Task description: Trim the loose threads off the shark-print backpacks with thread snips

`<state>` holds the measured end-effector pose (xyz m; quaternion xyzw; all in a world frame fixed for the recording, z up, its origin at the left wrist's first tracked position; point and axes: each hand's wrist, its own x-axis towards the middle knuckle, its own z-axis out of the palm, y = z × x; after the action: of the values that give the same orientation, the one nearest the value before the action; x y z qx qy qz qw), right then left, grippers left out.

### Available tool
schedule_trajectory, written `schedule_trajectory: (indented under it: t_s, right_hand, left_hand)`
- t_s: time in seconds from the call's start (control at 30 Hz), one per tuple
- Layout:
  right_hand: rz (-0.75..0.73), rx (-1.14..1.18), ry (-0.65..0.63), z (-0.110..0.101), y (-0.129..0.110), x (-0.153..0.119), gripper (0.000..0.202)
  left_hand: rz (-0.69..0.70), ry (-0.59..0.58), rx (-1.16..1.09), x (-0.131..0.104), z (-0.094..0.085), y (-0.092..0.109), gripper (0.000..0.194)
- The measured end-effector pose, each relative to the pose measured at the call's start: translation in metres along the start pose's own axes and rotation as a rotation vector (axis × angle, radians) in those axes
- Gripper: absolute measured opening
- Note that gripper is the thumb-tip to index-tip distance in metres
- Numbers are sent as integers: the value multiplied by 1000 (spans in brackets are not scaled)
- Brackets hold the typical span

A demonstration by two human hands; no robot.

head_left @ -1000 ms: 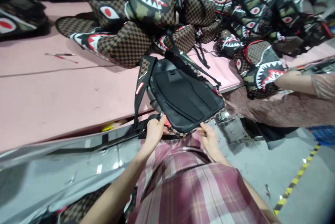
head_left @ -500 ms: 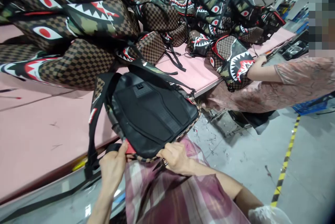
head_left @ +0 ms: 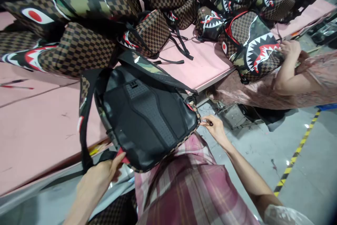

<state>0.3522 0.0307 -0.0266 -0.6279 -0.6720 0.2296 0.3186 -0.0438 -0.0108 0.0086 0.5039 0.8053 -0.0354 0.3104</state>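
Observation:
A black-backed backpack [head_left: 147,112] with checkered edging lies tilted across the table's edge and my lap, its straps toward the table. My left hand [head_left: 109,169] grips its near left corner at a red patch [head_left: 121,155], thumb on top. At the right corner of the bag, my right hand [head_left: 214,126] has its fingers closed at the checkered edging, with a small dark tool [head_left: 209,123] between them. The tool looks like snips, and its tip is too small to make out.
Backpacks with shark-mouth prints [head_left: 86,49] are piled along the far side of the pink table [head_left: 39,123]. On the right, another person's hands [head_left: 289,51] hold a shark-print backpack [head_left: 260,49]. Yellow-black tape [head_left: 297,153] marks the floor.
My right hand has moved right along the edging from the near edge to the right corner. My left hand still holds the red-patch corner. The view has shifted, and the other person's bag appears larger.

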Motion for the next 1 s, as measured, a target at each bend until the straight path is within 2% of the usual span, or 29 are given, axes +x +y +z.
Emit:
schedule_trajectory:
  t_s: [0.07, 0.1, 0.13, 0.2, 0.23, 0.27, 0.33, 0.47, 0.57, 0.67, 0.83, 0.9, 1.0]
  right_hand:
    - [116, -35, 14, -3, -1, -7, 34]
    - [158, -73, 7, -6, -3, -11, 42]
    - [179, -110, -12, -8, -4, -15, 45]
    - [177, -157, -64, -13, -8, -23, 40]
    - [165, -165, -92, -14, -11, -27, 35]
    - [151, -165, -114, -15, -13, -30, 30]
    - [120, -143, -123, -15, -17, -33, 25]
    - [64, -53, -77, -14, -24, -33, 21]
    - [77, 13, -131, -14, -29, -29, 18]
    - [70, 38, -162, -17, -30, -27, 24]
    - [36, -34, 120, -26, -28, -28, 23]
    - [-31, -55, 76, -25, -30, -30, 23]
    - [-149, -86, -113, -16, -36, -31, 23]
  left_hand:
    - [84, -93, 133, -11, -2, 32, 41]
    - [205, -19, 179, -17, 1, 54, 38]
    - [387, 78, 155, -20, 6, 78, 37]
    - [776, 134, 50, -21, 22, 127, 28]
    - [910, 177, 56, -19, 32, 149, 27]
    - [1000, 193, 78, -15, 40, 166, 26]
    - [1097, 218, 152, -7, 53, 187, 22]
    - [1195, 256, 258, -4, 56, 189, 13]
    - [1248, 266, 306, -10, 54, 185, 13]
    - [1229, 294, 385, -14, 58, 184, 15]
    - [1166, 400, 315, -16, 74, 177, 18]
    - [1113, 412, 228, -16, 78, 174, 17]
    - [1013, 391, 123, -18, 82, 172, 16]
